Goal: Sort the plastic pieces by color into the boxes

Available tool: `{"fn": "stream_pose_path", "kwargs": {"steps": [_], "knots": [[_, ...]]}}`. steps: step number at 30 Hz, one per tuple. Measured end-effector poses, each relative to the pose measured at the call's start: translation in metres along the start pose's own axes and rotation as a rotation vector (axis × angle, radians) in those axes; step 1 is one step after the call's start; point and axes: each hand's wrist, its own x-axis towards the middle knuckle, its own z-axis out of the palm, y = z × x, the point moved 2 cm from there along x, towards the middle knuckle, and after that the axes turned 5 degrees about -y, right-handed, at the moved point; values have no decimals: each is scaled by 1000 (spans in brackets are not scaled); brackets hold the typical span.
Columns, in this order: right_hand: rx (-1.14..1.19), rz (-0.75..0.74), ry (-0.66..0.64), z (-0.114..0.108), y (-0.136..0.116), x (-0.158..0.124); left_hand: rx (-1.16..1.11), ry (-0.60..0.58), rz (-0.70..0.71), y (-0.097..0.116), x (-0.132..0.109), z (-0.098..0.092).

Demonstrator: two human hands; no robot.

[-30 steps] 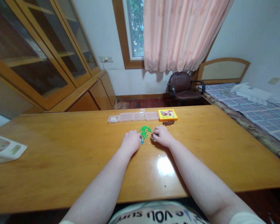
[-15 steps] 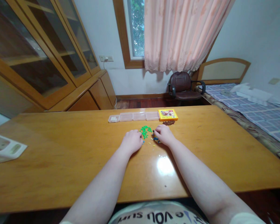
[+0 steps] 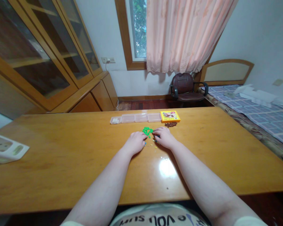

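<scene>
Small green pieces (image 3: pixel 147 130) lie in a loose heap on the table between my hands; they look like tiny building bricks. My left hand (image 3: pixel 135 142) rests at the heap's left side, its curved fingertips touching the edge and holding nothing visible. From the right, my right hand (image 3: pixel 164 137) reaches in with fingers apart, the foremost at the green pieces. Below its palm, dark and blue pieces (image 3: pixel 156 141) are partly hidden. A few yellow pieces (image 3: pixel 156 147) are scattered nearer me, and a blue piece (image 3: pixel 145 144) sits by my left fingers.
Brown pieces (image 3: pixel 171 124) form a pile beyond my right hand. Behind it stands a yellow box (image 3: pixel 170 116), with a row of clear plastic trays (image 3: pixel 135 118) to its left. A white power strip (image 3: pixel 8 147) is at the table's left. A chair (image 3: pixel 185 88) stands past the far edge.
The green pieces have drawn together into a tighter heap. My right fingers have stretched left toward it, and my left hand has shifted slightly right.
</scene>
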Motion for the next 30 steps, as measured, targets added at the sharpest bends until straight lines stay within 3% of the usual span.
{"fn": "stream_pose_path", "kwargs": {"steps": [5,8,12,15,22,26,30], "knots": [[1,-10,41,-5,-2,-1,-10,69,-104,-7,1,-5],[17,-93,48,-10,-8,-4,29,101,-197,-14,2,-5],[47,-261,-36,-9,-20,-8,51,36,-224,-18,3,2],[50,-286,-61,-5,-25,-8,49,19,-186,-15,4,6],[-6,-109,0,-3,-14,-3,27,51,-132,-11,7,11],[-39,63,87,-8,-3,-1,-1,99,-203,-16,7,8],[-116,120,64,-12,-1,-1,-17,108,-247,-16,6,4]]}}
